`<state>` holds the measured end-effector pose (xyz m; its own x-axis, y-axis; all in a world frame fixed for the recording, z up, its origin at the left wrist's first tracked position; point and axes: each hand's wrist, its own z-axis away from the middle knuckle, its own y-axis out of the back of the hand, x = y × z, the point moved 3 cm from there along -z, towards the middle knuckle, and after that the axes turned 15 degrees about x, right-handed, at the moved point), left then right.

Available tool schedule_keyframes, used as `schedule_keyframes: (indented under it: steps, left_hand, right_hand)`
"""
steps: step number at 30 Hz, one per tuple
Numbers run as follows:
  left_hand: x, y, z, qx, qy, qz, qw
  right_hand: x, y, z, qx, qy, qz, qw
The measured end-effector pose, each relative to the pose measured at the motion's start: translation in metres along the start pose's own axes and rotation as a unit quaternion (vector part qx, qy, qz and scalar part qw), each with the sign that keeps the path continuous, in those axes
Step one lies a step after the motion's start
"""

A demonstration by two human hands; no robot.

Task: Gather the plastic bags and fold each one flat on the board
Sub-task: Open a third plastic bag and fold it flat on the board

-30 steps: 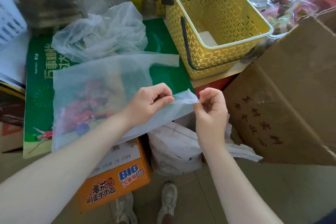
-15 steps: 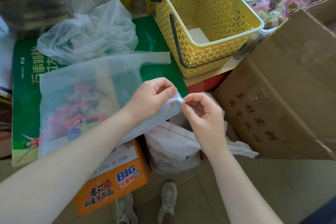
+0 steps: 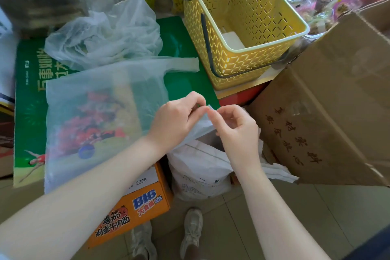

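1. The green board (image 3: 27, 82) lies flat on top of the cartons, with the yellow basket (image 3: 242, 63) at its far right and a brown carton (image 3: 329, 112) to the right of the hands.
2. The flat bag (image 3: 101, 116) is spread over the near half of the board; its far handle (image 3: 183, 65) stretches right toward the basket. The crumpled bag (image 3: 105, 34) sits just beyond it on the board, untouched.
3. The change is at the near handle (image 3: 211, 108): a second ago it was pulled out straight between two separated hands; now the hands have closed in until they touch.
4. The left hand (image 3: 175, 122) pinches the handle, its fingers (image 3: 196, 99) clamped on the plastic. The right hand (image 3: 236, 126) meets it, thumb and forefinger together on the handle's tip.
5. This likely means the handle is being doubled back as the first fold. The bag body is flat but not yet folded, and the crumpled one waits.
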<state>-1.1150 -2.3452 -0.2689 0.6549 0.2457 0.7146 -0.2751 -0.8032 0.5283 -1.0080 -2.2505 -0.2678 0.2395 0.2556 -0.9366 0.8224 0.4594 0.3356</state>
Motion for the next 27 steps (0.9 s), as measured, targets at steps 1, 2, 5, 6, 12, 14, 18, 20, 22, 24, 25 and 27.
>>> schedule_keyframes:
  steps: [1, 2, 5, 6, 12, 14, 18, 20, 22, 24, 25, 27]
  left_hand:
    - [0.001, 0.0, 0.002, 0.0, -0.01, -0.012, 1.0]
    - [-0.001, 0.0, 0.003, 0.0, -0.013, -0.02, 1.0]
    - [-0.009, -0.001, 0.01, -0.01, -0.04, -0.038, 0.998]
    - [-0.013, -0.002, 0.013, -0.013, -0.069, -0.057, 0.996]
    - [-0.038, -0.01, 0.023, -0.088, -0.179, -0.254, 0.946]
    - [-0.049, -0.013, 0.022, -0.122, -0.18, -0.3, 0.929]
    - [-0.058, -0.015, 0.019, -0.191, -0.169, -0.32, 0.912]
    - [-0.061, -0.015, 0.017, -0.206, -0.15, -0.335, 0.907]
    - [-0.066, -0.013, 0.018, -0.196, -0.154, -0.33, 0.911]
    - [-0.072, -0.01, 0.016, -0.135, -0.167, -0.327, 0.92]
    - [-0.074, -0.009, 0.016, -0.117, -0.175, -0.325, 0.922]
    - [-0.076, -0.007, 0.021, -0.086, -0.188, -0.33, 0.921]
  right_hand:
    - [-0.001, -0.001, -0.002, -0.001, 0.023, 0.018, 1.0]
    - [-0.003, -0.002, -0.003, -0.007, 0.045, 0.031, 0.999]
    - [-0.002, -0.002, -0.007, 0.0, 0.154, 0.103, 0.983]
    - [0.0, -0.002, -0.008, 0.001, 0.2, 0.135, 0.97]
    - [0.011, -0.007, -0.016, -0.034, 0.358, 0.285, 0.889]
    - [0.016, -0.007, -0.021, -0.058, 0.237, 0.232, 0.942]
    - [0.034, -0.016, -0.028, -0.128, 0.08, 0.223, 0.963]
    - [0.032, -0.021, -0.03, -0.142, 0.14, 0.263, 0.944]
    - [0.031, -0.024, -0.034, -0.15, 0.17, 0.256, 0.94]
    - [0.031, -0.025, -0.039, -0.162, 0.177, 0.252, 0.937]
    - [0.033, -0.025, -0.043, -0.162, 0.162, 0.256, 0.939]
    - [0.04, -0.024, -0.053, -0.11, 0.06, 0.253, 0.959]
